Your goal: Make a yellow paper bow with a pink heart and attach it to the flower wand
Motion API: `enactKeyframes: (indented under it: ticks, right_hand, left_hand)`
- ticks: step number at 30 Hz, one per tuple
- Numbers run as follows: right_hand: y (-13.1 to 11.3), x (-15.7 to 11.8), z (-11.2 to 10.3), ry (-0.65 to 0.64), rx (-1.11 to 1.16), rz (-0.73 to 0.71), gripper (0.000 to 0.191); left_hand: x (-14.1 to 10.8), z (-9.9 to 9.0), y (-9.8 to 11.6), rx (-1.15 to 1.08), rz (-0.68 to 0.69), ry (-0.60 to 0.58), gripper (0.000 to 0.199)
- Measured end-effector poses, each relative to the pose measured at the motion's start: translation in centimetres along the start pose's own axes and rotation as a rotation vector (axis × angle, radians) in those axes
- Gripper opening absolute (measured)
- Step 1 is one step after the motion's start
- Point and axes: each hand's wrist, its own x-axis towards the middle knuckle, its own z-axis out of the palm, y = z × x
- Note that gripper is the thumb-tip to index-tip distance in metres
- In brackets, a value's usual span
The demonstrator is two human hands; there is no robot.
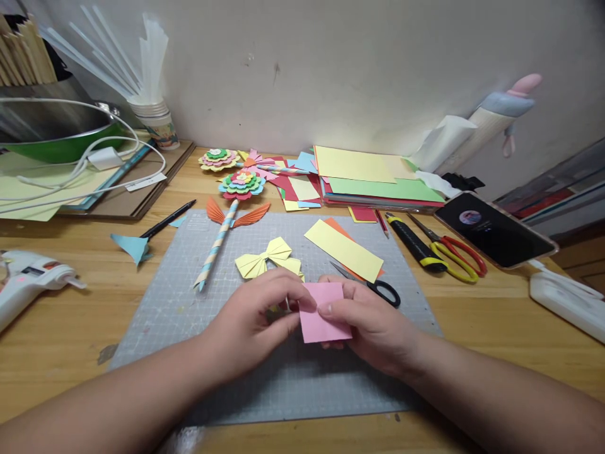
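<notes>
Above the grey cutting mat [265,391] I hold a square of pink paper [325,325]. My right hand [373,321] pinches it, thumb on the front and fingers behind. The fingertips of my left hand [265,309] are closed on the paper's left edge. Just beyond my hands lie folded yellow paper pieces [265,258], partly hidden by my left hand. Black-handled scissors [385,292] stick out behind my right hand, beside a yellow paper strip [344,249] over an orange one. A paper flower [241,185] with a striped stem and orange pleated leaves rests on the mat.
A white glue gun [35,277] and a black pen [170,219] are on the left. To the right lie a yellow-black cutter [416,243], red-yellow pliers [456,252] and a phone [494,230]. Coloured paper [378,180] is stacked by the wall; a paper cup [158,123] holds glue sticks.
</notes>
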Motion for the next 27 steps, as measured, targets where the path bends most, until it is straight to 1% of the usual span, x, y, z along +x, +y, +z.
enactKeyframes:
  ticks: [2,4,8,10,12,14,16,17,19,21,24,27]
  right_hand:
    - [0.05,-0.01,-0.01,0.015,0.008,-0.018,0.015]
    - [0.09,-0.02,-0.11,0.036,0.008,-0.055,0.015]
    - [0.22,-0.08,-0.40,0.031,-0.077,-0.076,0.017]
    - [0.28,-0.15,-0.41,0.028,-0.075,-0.100,0.018]
    - [0.29,-0.23,-0.35,0.057,-0.039,-0.171,0.022]
    - [0.26,-0.27,-0.30,0.093,-0.037,-0.288,0.028]
    - [0.21,-0.26,-0.34,0.095,-0.128,-0.413,0.028]
    - [0.19,-0.24,-0.38,0.086,-0.198,-0.465,0.026]
    - [0.16,-0.24,-0.45,0.088,-0.324,-0.518,0.015]
    - [0.12,-0.31,-0.46,0.111,-0.375,-0.536,0.004]
    - [0.07,-0.49,-0.32,0.143,-0.358,-0.555,0.003]
    - [0.05,-0.58,-0.15,0.128,-0.325,-0.558,0.005]
  left_hand:
    - [-0.16,-0.05,-0.08,0.073,0.075,0.024,0.016]
    - [-0.21,-0.12,-0.11,0.123,0.112,0.053,0.012]
    - [-0.02,-0.21,0.01,0.111,0.113,0.080,0.008]
    - [0.06,-0.25,0.11,0.104,0.102,0.103,0.006]
    - [0.03,-0.29,0.18,0.112,0.085,0.163,0.007]
    - [-0.11,-0.32,0.21,0.113,0.064,0.250,0.010]
    - [-0.31,-0.31,0.20,0.102,0.040,0.325,0.013]
    - [-0.42,-0.29,0.20,0.097,0.027,0.344,0.014]
    - [-0.60,-0.22,0.21,0.086,0.022,0.346,0.017]
    - [-0.71,-0.14,0.21,0.057,0.049,0.316,0.020]
    - [-0.68,-0.10,0.20,0.009,0.111,0.277,0.020]
    - [-0.50,-0.16,0.26,0.006,0.126,0.242,0.014]
